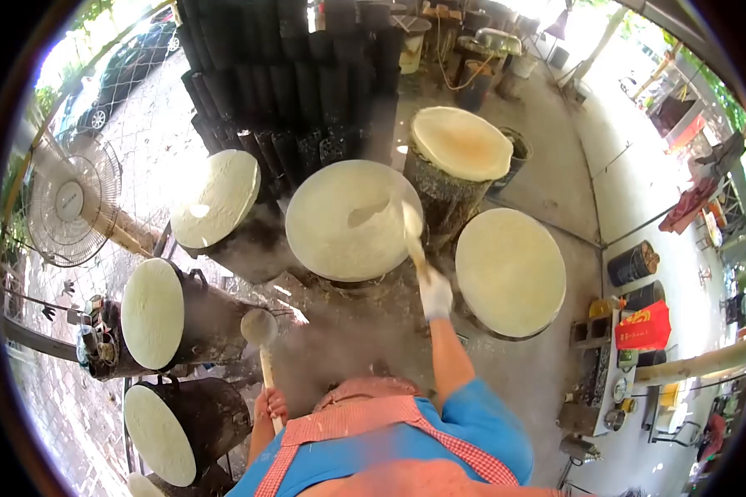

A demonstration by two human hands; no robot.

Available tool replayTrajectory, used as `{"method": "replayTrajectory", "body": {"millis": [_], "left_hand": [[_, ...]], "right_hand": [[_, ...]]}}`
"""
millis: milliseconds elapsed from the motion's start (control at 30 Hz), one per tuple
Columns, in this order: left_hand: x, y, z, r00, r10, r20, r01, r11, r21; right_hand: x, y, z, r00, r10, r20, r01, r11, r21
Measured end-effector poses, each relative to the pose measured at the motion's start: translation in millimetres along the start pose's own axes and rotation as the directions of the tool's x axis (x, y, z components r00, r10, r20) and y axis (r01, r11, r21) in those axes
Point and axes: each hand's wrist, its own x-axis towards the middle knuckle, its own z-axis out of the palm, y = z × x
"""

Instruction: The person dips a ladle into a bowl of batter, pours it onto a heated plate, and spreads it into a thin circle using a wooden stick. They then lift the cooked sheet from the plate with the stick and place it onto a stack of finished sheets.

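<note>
Two hands busy, gloved right hand [435, 295] grip closed on stick [416, 251] over centre steamer [340, 228], left hand [272, 406] at 7 o'clock, grip round ladle [259, 328].

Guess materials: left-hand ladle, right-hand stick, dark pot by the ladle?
Ladle in left hand: dull grey bowl, likely metal; pale handle looks wooden. Stick in gloved right hand: pale, matte, probably wood or bamboo. Pot: blackened, matte, likely sooty metal.
</note>
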Motion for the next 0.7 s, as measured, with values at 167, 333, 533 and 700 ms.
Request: {"method": "replayTrajectory", "body": {"millis": [167, 333, 533, 700], "left_hand": [[7, -35, 32, 0.987, 0.14, -0.076, -0.132, 0.987, 0.095], [3, 5, -22, 0.994, 0.1, -0.05, -0.079, 0.942, 0.327], [-23, -1, 31, 0.946, 0.281, -0.163, -0.208, 0.91, 0.357], [-32, 18, 34, 0.95, 0.134, -0.283, -0.144, 0.989, -0.017]], "right_hand": [[121, -74, -3, 0.993, 0.03, 0.116, -0.061, 0.959, 0.278], [42, -39, 58, 0.995, 0.021, 0.099, -0.063, 0.895, 0.442], [18, -36, 2, 0.972, 0.189, 0.142, -0.234, 0.675, 0.7], [-57, -45, 65, 0.898, 0.281, 0.339, -0.44, 0.534, 0.722]]}}
